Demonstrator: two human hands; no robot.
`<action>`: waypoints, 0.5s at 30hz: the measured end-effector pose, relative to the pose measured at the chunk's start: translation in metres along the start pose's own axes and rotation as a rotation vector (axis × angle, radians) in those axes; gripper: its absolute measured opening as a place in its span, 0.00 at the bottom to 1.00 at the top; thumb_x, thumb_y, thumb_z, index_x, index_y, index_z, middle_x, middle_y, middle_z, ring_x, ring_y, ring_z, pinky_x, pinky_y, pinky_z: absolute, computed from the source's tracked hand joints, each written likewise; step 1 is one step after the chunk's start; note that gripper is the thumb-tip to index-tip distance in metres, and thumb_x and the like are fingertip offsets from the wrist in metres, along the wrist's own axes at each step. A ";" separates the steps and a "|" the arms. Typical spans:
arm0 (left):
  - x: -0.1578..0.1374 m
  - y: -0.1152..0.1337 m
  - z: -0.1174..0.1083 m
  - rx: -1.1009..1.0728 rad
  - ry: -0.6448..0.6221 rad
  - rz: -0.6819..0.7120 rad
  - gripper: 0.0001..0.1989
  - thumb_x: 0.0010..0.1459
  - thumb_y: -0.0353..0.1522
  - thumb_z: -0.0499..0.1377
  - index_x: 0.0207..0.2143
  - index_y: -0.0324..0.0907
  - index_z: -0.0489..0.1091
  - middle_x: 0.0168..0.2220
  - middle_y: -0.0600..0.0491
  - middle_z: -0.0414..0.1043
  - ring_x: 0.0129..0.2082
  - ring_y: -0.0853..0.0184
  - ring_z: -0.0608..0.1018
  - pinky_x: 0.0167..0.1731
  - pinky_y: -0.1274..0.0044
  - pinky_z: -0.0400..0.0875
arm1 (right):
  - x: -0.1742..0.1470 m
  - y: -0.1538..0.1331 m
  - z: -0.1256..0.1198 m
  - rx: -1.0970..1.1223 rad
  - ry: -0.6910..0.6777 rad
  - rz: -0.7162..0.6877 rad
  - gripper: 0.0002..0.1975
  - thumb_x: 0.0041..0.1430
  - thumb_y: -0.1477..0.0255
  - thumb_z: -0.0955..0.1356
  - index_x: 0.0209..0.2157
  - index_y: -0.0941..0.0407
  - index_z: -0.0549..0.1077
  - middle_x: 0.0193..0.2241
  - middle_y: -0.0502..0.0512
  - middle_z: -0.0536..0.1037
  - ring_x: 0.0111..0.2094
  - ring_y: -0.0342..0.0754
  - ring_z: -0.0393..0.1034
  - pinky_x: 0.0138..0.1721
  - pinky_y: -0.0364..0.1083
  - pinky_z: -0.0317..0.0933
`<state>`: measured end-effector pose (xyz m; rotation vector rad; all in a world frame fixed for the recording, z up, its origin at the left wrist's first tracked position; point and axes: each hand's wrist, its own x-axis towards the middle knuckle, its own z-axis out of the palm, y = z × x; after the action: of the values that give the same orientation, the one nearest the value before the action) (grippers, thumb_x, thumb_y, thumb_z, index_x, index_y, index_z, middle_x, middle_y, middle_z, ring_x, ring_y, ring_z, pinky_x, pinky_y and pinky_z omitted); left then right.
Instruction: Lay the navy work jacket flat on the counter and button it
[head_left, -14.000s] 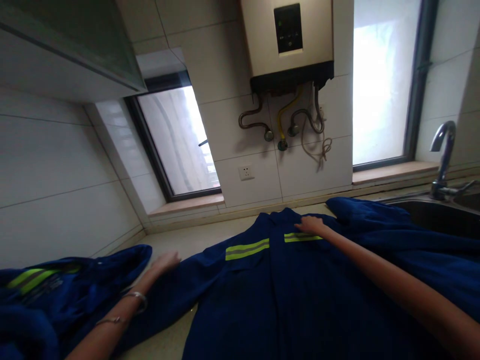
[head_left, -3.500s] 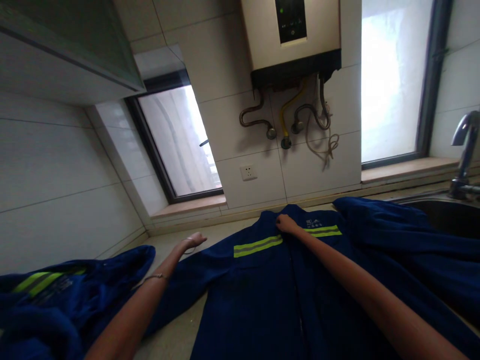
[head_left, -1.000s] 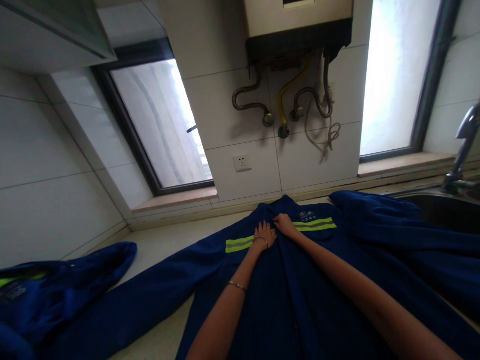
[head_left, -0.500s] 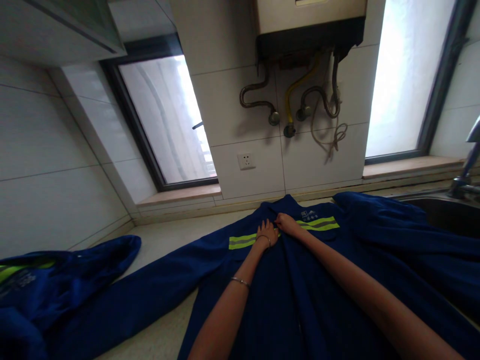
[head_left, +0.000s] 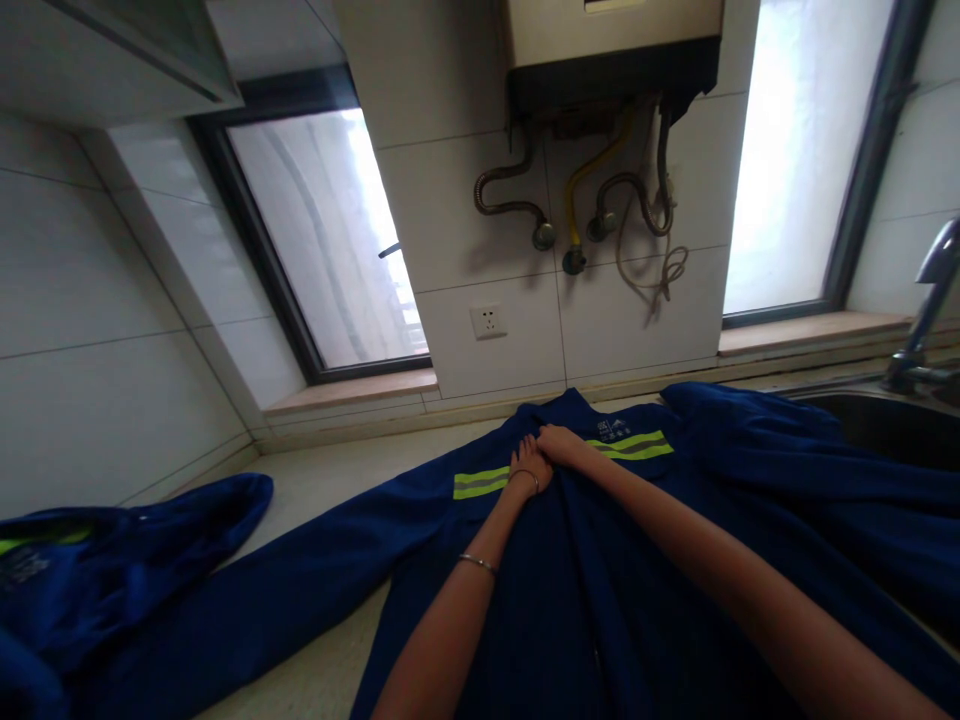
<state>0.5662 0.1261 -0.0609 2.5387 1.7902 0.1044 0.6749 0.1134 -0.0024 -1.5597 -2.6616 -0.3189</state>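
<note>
A dark blue work jacket (head_left: 540,600) lies spread out, front up, with a yellow-green and grey reflective stripe across its chest. My left hand (head_left: 532,467) rests on the left chest panel, fingers stretched out over the stripe, a bracelet at the wrist. Right beside it, my right hand (head_left: 564,446) is closed in a pinch on the jacket's front edge below the collar. The fingertips of both hands meet or overlap there, so exactly what is pinched is hidden.
Another blue garment (head_left: 150,540) with a yellow-green stripe lies bunched at the left of the pale countertop (head_left: 330,470). A sink (head_left: 877,425) with a faucet (head_left: 926,310) is at the right. Above, a water heater (head_left: 615,50) hangs over hoses and a wall socket (head_left: 488,321).
My right hand has shifted slightly left, closer against my left hand's fingers. The view has turned a little to the right. The jacket lies much as before.
</note>
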 end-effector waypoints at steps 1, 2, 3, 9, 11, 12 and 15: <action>0.001 -0.001 0.000 0.000 -0.004 0.006 0.31 0.60 0.38 0.38 0.63 0.32 0.41 0.66 0.40 0.34 0.64 0.55 0.45 0.59 0.61 0.45 | 0.000 -0.002 -0.001 -0.001 0.003 -0.006 0.13 0.59 0.80 0.60 0.42 0.65 0.74 0.39 0.70 0.74 0.42 0.51 0.71 0.43 0.45 0.64; 0.002 -0.002 0.001 -0.001 -0.010 0.016 0.31 0.60 0.38 0.39 0.64 0.34 0.42 0.66 0.41 0.34 0.64 0.55 0.45 0.59 0.61 0.45 | 0.001 -0.004 -0.002 0.000 0.005 -0.009 0.13 0.60 0.79 0.60 0.42 0.65 0.73 0.39 0.70 0.74 0.42 0.51 0.71 0.43 0.45 0.64; 0.003 -0.004 0.001 -0.002 -0.016 0.026 0.31 0.60 0.38 0.40 0.64 0.36 0.43 0.66 0.43 0.35 0.64 0.55 0.45 0.59 0.61 0.45 | 0.001 -0.005 -0.002 0.002 0.006 -0.011 0.14 0.60 0.80 0.60 0.42 0.65 0.73 0.40 0.71 0.74 0.42 0.51 0.71 0.43 0.46 0.64; 0.005 -0.007 0.001 -0.011 -0.017 0.039 0.30 0.59 0.38 0.42 0.63 0.38 0.47 0.65 0.43 0.39 0.64 0.54 0.47 0.59 0.61 0.46 | -0.003 -0.003 -0.002 0.082 0.002 0.010 0.14 0.58 0.78 0.61 0.42 0.65 0.74 0.41 0.71 0.74 0.44 0.53 0.70 0.43 0.46 0.63; 0.003 -0.006 0.002 -0.015 0.021 0.026 0.30 0.60 0.40 0.40 0.63 0.36 0.46 0.65 0.42 0.40 0.64 0.54 0.48 0.59 0.61 0.45 | -0.010 0.007 -0.005 0.145 -0.010 0.021 0.13 0.57 0.75 0.63 0.40 0.64 0.76 0.40 0.67 0.76 0.43 0.52 0.70 0.43 0.44 0.62; 0.002 -0.005 0.002 -0.017 0.040 0.021 0.31 0.61 0.40 0.39 0.63 0.36 0.45 0.65 0.42 0.41 0.64 0.55 0.48 0.59 0.62 0.45 | -0.015 0.013 -0.008 0.181 -0.010 0.031 0.14 0.58 0.74 0.62 0.40 0.62 0.76 0.40 0.65 0.77 0.43 0.50 0.70 0.43 0.42 0.62; 0.000 -0.003 0.000 -0.032 0.076 0.023 0.31 0.61 0.42 0.39 0.63 0.36 0.46 0.64 0.42 0.44 0.63 0.56 0.50 0.59 0.63 0.47 | -0.041 0.031 -0.017 0.274 0.031 0.094 0.19 0.63 0.72 0.56 0.47 0.61 0.73 0.45 0.60 0.75 0.45 0.48 0.70 0.45 0.40 0.60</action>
<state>0.5631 0.1267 -0.0607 2.5675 1.7694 0.2310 0.7208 0.0893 0.0134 -1.5708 -2.4708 0.0249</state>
